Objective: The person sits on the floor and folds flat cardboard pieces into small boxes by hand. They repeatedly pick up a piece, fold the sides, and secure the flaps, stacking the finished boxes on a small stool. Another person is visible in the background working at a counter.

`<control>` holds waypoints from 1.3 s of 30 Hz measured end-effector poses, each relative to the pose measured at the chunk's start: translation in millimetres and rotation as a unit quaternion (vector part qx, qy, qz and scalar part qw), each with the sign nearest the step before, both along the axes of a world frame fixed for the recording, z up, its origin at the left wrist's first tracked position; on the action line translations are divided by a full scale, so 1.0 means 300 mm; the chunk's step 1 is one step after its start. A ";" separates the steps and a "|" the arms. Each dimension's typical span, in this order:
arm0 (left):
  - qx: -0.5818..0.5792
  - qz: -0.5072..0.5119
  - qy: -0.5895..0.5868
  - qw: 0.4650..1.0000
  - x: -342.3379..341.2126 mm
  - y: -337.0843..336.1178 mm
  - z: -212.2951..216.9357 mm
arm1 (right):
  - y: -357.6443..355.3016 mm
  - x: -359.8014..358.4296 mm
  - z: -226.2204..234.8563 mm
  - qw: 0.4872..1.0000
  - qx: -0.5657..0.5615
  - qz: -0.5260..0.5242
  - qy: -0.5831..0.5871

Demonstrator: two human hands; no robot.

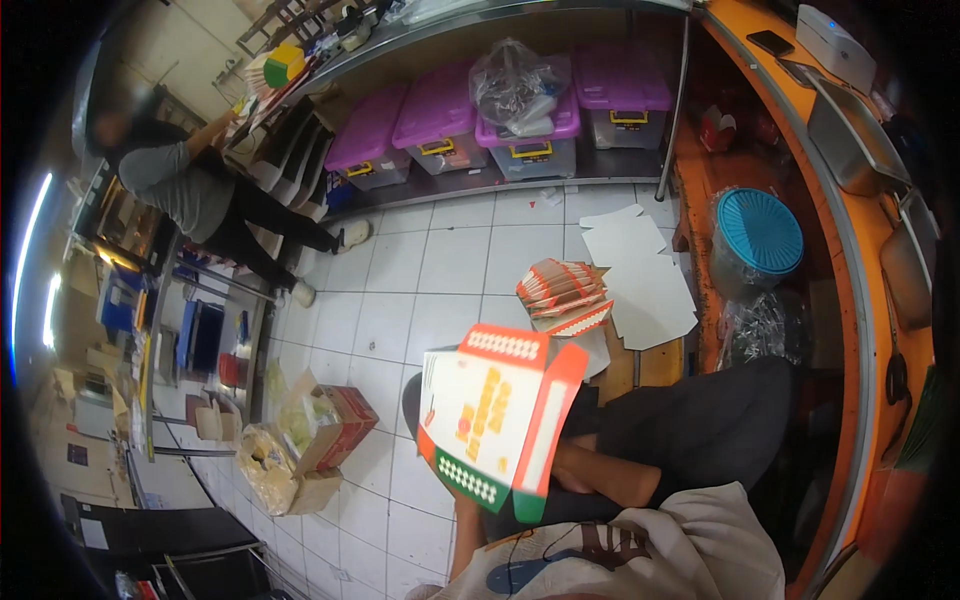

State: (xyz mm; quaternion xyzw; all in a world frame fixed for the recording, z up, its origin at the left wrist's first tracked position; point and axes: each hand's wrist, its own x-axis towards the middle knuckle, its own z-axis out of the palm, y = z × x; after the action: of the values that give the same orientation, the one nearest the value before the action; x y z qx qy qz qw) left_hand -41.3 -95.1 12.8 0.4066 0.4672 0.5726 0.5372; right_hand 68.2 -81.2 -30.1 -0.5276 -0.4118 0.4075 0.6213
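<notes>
A part-folded cardboard food box (490, 415), white with red and green flaps and yellow lettering, is tilted up in front of my lap. My left hand (462, 502) comes up under its lower left edge; the card hides most of its fingers. At the lower right side, my right hand (570, 470) reaches behind the card and grips it, fingers largely hidden. Just beyond lies a stack of similar folded box pieces (562, 292) in red, white and brown. Beside that stack, large white card sheets (640, 265) lie spread out.
Purple-lidded bins (435, 110) stand under a metal shelf. On my right are a blue-lidded tub (758, 232) and an orange counter (835, 190) with metal trays. An opened carton (335, 425) sits on the tiled floor at left. Another person (190, 185) stands at the far left.
</notes>
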 end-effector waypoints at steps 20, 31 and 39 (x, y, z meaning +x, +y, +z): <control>0.051 0.095 0.202 0.974 -0.108 -0.042 -0.117 | 0.000 -0.067 -0.005 0.958 -0.129 0.230 0.108; 0.029 0.101 0.154 0.983 -0.093 -0.055 -0.133 | -0.004 -0.040 -0.020 0.902 -0.212 0.277 0.256; 0.040 0.081 0.143 0.986 -0.084 -0.044 -0.135 | 0.006 -0.038 0.032 0.893 -0.214 0.257 0.303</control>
State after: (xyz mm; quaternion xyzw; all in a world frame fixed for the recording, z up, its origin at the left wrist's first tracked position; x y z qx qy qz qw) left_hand -66.5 -108.2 -27.8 0.4659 0.5477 0.5683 0.4000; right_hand 56.9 -79.4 -20.6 -0.3743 -0.2280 0.7711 0.4618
